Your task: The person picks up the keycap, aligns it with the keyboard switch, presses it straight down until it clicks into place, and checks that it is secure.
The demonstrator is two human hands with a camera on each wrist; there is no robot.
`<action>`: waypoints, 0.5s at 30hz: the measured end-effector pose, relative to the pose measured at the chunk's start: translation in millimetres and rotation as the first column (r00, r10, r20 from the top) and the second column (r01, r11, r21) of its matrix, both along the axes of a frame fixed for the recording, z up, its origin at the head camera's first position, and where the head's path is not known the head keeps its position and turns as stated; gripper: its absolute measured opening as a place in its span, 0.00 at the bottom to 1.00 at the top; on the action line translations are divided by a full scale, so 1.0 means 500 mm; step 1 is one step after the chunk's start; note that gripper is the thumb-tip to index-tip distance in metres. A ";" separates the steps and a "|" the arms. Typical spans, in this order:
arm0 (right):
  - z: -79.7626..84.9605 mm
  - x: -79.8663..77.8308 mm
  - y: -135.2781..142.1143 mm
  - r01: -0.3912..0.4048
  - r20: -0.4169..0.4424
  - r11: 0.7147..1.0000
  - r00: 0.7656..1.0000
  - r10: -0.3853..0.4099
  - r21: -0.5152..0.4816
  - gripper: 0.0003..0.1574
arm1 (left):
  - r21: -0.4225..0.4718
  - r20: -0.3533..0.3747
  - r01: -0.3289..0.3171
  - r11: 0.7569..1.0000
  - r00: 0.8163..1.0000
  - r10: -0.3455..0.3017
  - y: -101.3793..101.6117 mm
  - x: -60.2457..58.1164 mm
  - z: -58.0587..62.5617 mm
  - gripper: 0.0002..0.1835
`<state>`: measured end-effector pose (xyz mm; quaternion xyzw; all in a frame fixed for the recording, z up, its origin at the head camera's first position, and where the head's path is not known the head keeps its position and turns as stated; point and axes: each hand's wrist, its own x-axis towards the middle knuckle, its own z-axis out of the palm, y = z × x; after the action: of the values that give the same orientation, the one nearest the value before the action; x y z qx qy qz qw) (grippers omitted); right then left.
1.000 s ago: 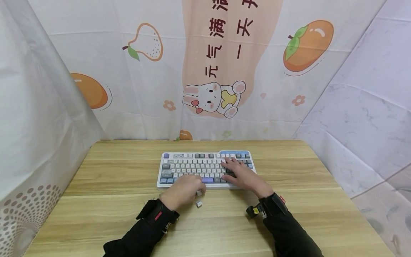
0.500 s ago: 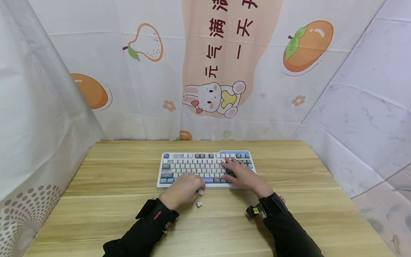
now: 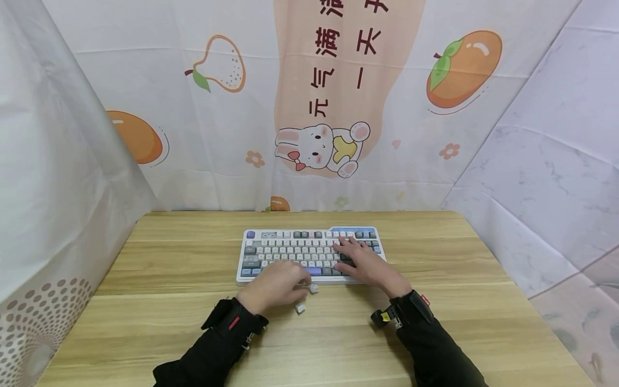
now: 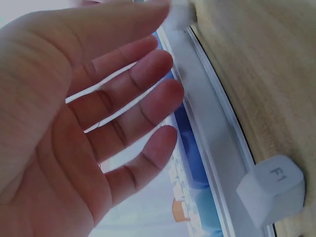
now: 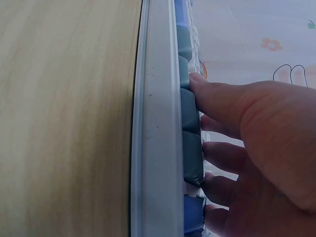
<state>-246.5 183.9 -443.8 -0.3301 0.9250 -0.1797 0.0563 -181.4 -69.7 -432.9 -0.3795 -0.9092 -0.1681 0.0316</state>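
- Toward the back of the worktop (image 3: 425, 252) lies a white keyboard (image 3: 285, 250), flat.
- Just off its front edge sits 1 loose keycap (image 3: 314, 288), beside the left hand's fingertips; a second keycap (image 3: 300, 308) lies farther from the keyboard.
- Of the 2 hands, the left hand (image 3: 278, 285) is relaxed, fingers slightly bent, seemingly gripping nothing; the right hand (image 3: 365, 263) rests spread across the keyboard's right side.
- Possible trouble: a careless left-hand brush could scatter either cap; uneven right-hand pressure could shift the keyboard.
- Behind hangs printed cloth (image 3: 217, 134).
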 end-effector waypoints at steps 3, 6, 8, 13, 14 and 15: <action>0.000 0.001 0.000 -0.004 -0.002 1.000 1.000 0.004 -0.005 0.35 | 0.031 -0.037 0.045 0.999 0.998 -0.044 0.004 0.001 -0.002 0.05; 0.000 0.002 0.000 -0.007 -0.003 1.000 1.000 0.007 -0.013 0.35 | 0.060 -0.050 0.081 0.995 0.996 -0.078 0.009 0.002 -0.004 0.07; 0.000 0.002 0.000 -0.005 -0.003 1.000 1.000 0.005 -0.013 0.36 | 0.074 -0.048 0.102 0.992 0.994 -0.098 0.012 0.002 -0.005 0.07; -0.002 0.001 0.000 -0.006 -0.012 1.000 1.000 0.005 -0.018 0.35 | 0.059 -0.048 0.140 0.988 0.989 -0.138 0.020 0.003 -0.007 0.07; -0.002 0.001 0.000 -0.007 -0.012 1.000 1.000 0.006 -0.020 0.35 | 0.050 -0.048 0.142 0.989 0.989 -0.140 0.021 0.004 -0.008 0.07; -0.002 0.001 0.000 -0.008 -0.012 1.000 1.000 0.007 -0.022 0.35 | 0.036 -0.050 0.140 0.990 0.989 -0.138 0.022 0.005 -0.010 0.07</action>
<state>-246.0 183.9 -444.6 -0.3353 0.9220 -0.1878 0.0477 -179.0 -58.7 -437.7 -0.4452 -0.8761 -0.1786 0.0488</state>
